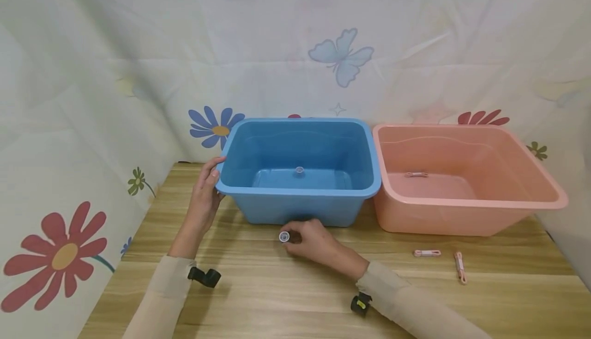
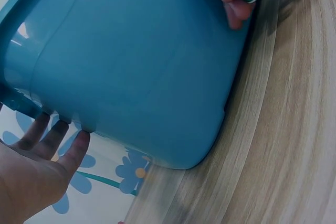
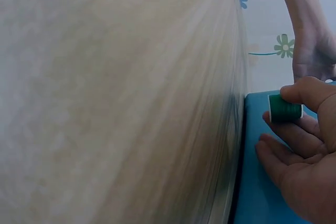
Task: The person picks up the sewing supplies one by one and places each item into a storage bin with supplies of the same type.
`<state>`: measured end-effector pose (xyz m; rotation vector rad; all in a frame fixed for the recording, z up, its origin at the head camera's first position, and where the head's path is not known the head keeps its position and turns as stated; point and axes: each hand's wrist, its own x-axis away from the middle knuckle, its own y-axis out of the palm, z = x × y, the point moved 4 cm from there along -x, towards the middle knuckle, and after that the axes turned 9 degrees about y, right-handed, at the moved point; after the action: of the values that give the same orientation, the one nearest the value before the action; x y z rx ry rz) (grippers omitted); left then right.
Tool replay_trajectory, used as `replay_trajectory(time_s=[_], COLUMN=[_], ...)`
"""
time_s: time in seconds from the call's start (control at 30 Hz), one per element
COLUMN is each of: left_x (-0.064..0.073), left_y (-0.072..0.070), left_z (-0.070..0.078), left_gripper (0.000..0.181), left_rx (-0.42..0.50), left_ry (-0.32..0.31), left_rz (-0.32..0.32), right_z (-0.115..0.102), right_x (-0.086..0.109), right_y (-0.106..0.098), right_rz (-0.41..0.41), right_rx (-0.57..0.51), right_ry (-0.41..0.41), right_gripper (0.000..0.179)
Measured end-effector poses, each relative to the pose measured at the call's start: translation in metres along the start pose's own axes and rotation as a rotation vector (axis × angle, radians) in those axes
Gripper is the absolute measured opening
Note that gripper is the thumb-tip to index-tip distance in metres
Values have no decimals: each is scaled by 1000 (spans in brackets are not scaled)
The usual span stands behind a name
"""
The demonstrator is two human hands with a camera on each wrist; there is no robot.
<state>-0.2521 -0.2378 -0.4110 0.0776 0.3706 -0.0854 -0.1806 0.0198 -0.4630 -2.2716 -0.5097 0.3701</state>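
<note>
My right hand [image 1: 314, 241] pinches a spool of green thread [image 3: 285, 108] between thumb and fingers, just in front of the blue bin [image 1: 295, 193]. In the head view the spool's white round end [image 1: 283, 236] faces up toward the camera. My left hand [image 1: 203, 195] rests against the left side of the blue bin, its fingertips [image 2: 81, 139] touching the wall below the rim. Another small spool [image 1: 299, 170] stands on the floor of the blue bin; its lower part is hard to make out.
To the right of the blue bin stands a pink bin [image 1: 461, 218], with a banded pink cord bundle [image 1: 416, 175] inside. Two similar bundles lie on the wooden table [image 1: 286, 298] in front of it: one crosswise [image 1: 427, 253], one lengthwise [image 1: 460, 267]. A patterned curtain [image 1: 258, 36] hangs behind.
</note>
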Motion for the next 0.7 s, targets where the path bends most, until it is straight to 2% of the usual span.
replay_trajectory(time_s=[0.2,0.4,0.57,0.7], left_x=[0,-1,0,1], left_y=[0,1,2,1], left_z=[0,1,2,2], left_gripper=[43,43,43,43], left_rx=[10,15,1,7], left_ry=[3,-1,-1,-5], left_rz=[2,2,-1,5], right_z=[-3,-5,-5,-6], right_x=[1,2,1,3], right_y=[-4,-5,-7,-9], right_rz=[21,22,98,117], right_rx=[-64,-238,-211,-214], right_ry=[-10,-42,-124,-120], right_gripper=[25,26,30,31])
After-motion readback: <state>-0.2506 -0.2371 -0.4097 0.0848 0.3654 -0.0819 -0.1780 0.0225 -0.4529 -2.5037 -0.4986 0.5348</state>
